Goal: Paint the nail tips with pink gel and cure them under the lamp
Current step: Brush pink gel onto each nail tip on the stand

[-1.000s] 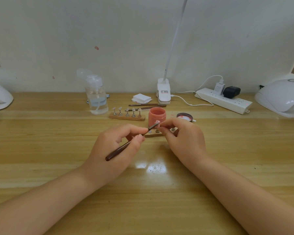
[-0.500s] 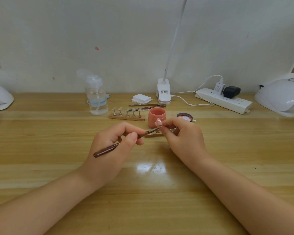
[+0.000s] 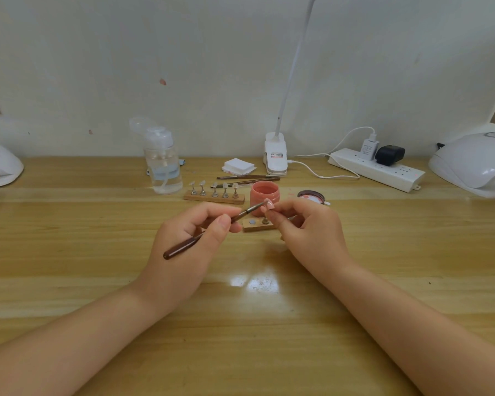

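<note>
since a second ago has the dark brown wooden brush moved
Yes. The dark brown wooden brush has tilted flatter, its bristle end staying near the pink jar while its handle end swung left.

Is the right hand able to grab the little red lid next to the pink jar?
Probably yes, but not straight away. The lid lies bare just beyond the right hand, with nothing between them. That hand now pinches a nail tip, so it would need setting down first.

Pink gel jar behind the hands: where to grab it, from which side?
Take the pink gel jar by its round side wall, below the rim, probably from its left. It stands upright and open, so avoid the mouth; the lid lies to its right, the hands in front.
</note>
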The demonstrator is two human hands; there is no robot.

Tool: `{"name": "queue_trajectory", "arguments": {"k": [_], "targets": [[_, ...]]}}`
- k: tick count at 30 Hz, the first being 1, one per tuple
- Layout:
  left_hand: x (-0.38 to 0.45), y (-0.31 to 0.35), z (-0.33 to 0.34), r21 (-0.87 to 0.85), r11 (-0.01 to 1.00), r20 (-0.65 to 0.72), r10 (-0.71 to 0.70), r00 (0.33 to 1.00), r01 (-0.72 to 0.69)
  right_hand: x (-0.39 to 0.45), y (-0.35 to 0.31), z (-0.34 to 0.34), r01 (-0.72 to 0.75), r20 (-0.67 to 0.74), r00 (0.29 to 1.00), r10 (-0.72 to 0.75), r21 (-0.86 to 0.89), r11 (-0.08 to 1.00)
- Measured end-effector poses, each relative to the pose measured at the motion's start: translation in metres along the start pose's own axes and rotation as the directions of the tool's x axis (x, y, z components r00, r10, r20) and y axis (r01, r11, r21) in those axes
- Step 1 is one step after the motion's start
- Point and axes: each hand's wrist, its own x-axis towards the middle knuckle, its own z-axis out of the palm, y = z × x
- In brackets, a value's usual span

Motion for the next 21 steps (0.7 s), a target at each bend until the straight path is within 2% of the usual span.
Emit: {"name": "queue_trajectory", "arguments": {"k": [6,15,18,21], "targets": [[-0.0016,0.0009,-0.0022,-0.054,0.997,0.009,0.049,0.999,-0.048,0.0012,0.0010,0.0013,0.000,-0.022,1.000,0.000,0.000,1.000],[0.0029,-0.0044,-0.0013,-0.023,0.999,-0.078,-0.024,0.997,0.023,0.0012,0.0009,0.0014,-0.013,0.001,1.000,0.013,0.036,0.999],[0.0012,-0.0018,0.0005,-0.026,1.000,-0.056,-0.013,0.998,0.012,0.0009,-0.0004,0.0010,-0.018,0.008,1.000,0.018,0.026,0.999],[-0.0006,0.0004,0.0020,0.049,0.999,-0.003,0.001,1.000,0.000,0.0006,-0.0013,0.0004,-0.023,0.009,1.000,0.023,0.003,1.000]]}}
